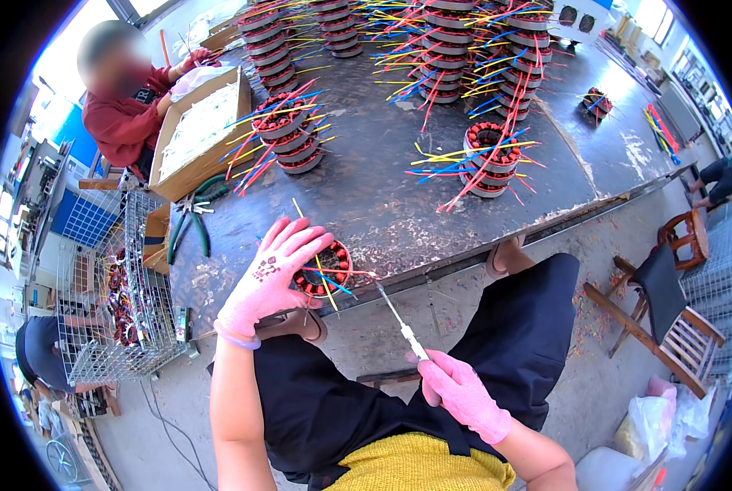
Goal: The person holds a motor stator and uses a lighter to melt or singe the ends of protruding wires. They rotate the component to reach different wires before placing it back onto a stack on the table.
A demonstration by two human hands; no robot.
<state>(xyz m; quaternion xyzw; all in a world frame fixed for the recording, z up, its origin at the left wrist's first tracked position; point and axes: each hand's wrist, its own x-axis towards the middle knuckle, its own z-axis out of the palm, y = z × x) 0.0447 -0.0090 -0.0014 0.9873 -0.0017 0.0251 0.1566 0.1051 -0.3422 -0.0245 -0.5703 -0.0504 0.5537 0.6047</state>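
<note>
My left hand (274, 270), in a pink glove, grips the side of a small motor stator (343, 260) at the table's near edge. The stator is a ring with red windings, and red, yellow and blue wires stick out of it. A red wire reaches right from it toward the tip of a thin rod-like tool (394, 308) with a metal shaft and pale sleeve. Whether tip and wire are joined is too small to tell. My gloved right hand (463, 391) is closed around the tool's rear end, above my lap.
Stacks of wired stators (446, 61) fill the back of the dark table (366, 176); shorter stacks (490, 159) stand nearer. Green-handled pliers (192, 219) lie left, beside a cardboard box (241, 106). A co-worker (120, 114) sits behind it. A wire basket (120, 319) stands left, a wooden chair (661, 315) right.
</note>
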